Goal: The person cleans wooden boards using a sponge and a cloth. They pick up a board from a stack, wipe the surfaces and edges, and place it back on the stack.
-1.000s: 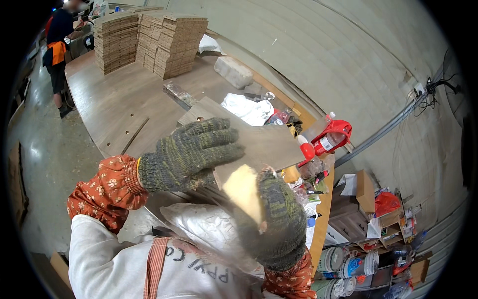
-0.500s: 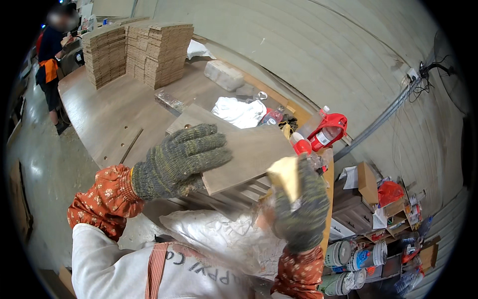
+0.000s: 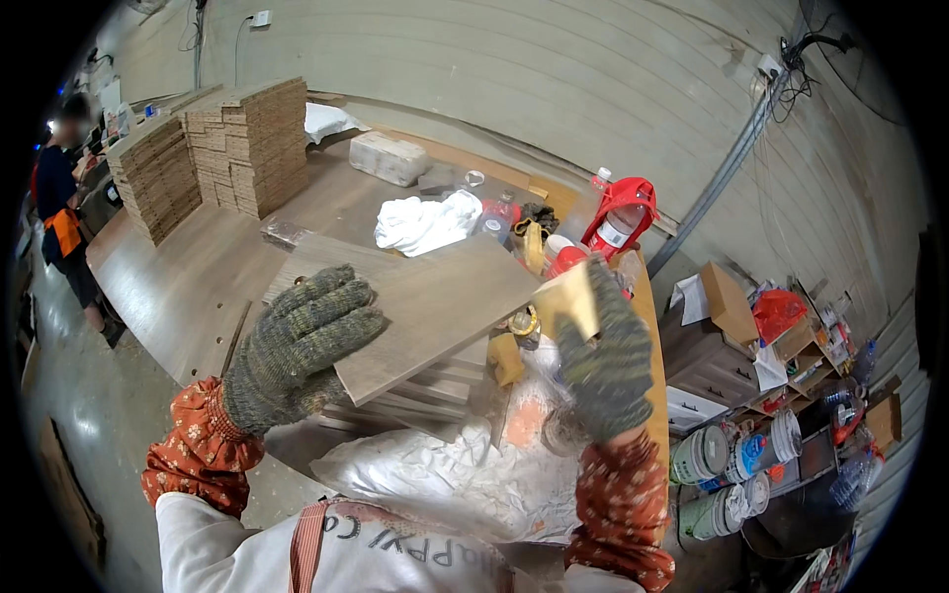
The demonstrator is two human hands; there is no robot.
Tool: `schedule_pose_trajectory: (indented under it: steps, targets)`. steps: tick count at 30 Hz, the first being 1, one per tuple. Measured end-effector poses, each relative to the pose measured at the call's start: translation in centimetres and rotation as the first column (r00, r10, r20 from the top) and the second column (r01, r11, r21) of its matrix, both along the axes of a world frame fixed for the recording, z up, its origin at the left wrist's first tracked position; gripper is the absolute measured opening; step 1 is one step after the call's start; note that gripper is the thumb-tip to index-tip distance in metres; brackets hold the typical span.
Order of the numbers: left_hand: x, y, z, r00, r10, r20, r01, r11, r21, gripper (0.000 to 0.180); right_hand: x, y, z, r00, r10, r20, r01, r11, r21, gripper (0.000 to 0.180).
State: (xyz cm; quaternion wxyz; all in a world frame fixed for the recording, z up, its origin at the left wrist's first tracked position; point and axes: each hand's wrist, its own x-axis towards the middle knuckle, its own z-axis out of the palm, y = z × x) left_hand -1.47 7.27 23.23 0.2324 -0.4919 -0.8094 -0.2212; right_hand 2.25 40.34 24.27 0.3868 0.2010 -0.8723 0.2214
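Note:
My left hand [image 3: 301,346], in a grey-green knit glove, grips the left end of a grey-brown wood-grain board [image 3: 445,306], fingers along its edge and the thumb low beside it. The board is tilted, its right end raised toward the wall side, above a stack of similar boards [image 3: 420,390]. At the board's right end, my right hand [image 3: 608,361], gloved alike and slightly blurred, holds a pale yellow pad [image 3: 571,301]. The pad's exact kind is unclear. Below lies crumpled white plastic sheeting [image 3: 435,474], and a small tan block [image 3: 506,361] rests near the stack.
Tall stacks of boards [image 3: 252,148] stand at the back left of the table [image 3: 148,277]. White cloth [image 3: 425,222], a wrapped white block [image 3: 388,158] and a red bag with a bottle [image 3: 623,217] lie along the far side. Paint buckets [image 3: 700,455] stand at right; a co-worker [image 3: 64,208] is far left.
The whole view has shifted, with the table contents sitting further left. The held board's right end is swung up more, and the yellow pad stays close to that end.

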Motion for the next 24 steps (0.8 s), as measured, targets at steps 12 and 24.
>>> schedule_pose_trajectory:
  steps: [12, 24]
  targets:
    - [0.1, 0.0, 0.2, 1.0, 0.011, -0.009, -0.011, 1.0, 0.022, 0.053, 3.1, -7.5, -0.3, 0.986, 0.158, -0.047, -0.141, 0.959, 0.246, 0.066]
    - [1.1, 0.9, 2.4, 0.983, -0.045, 0.178, 0.039, 0.998, 0.04, 0.069, -0.5, -0.1, -1.0, 0.998, 0.013, -0.065, -0.015, 0.999, -0.028, 0.066]
